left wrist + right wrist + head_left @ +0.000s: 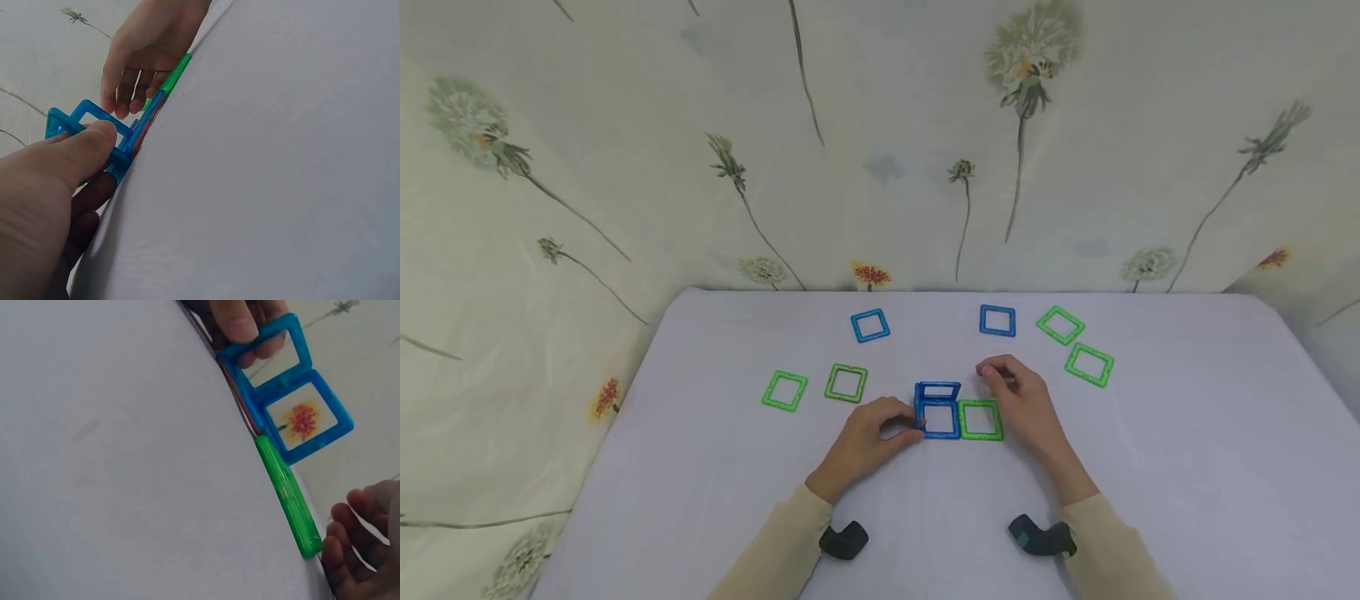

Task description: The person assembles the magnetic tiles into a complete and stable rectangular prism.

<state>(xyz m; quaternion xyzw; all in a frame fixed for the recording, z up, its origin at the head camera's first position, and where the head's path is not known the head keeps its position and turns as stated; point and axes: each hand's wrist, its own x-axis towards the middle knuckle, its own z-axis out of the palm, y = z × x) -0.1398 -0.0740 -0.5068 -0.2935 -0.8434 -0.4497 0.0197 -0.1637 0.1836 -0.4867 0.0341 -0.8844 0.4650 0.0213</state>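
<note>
A flat blue square magnetic tile frame lies on the table with two blue tiles standing on it, one along its left side and one at its back. My left hand pinches the left upright tile, thumb on one face and fingers on the other. Against the flat blue tile's right side lies a green square tile. Just beyond that green tile, my right hand hovers with loosely bent fingers and nothing in them. The back upright tile meets the left one at a corner.
Two green tiles, one outer and one inner, lie to the left. Farther back are two blue tiles, left and right. Two more green tiles lie at the back right. A flowered cloth hangs behind the table.
</note>
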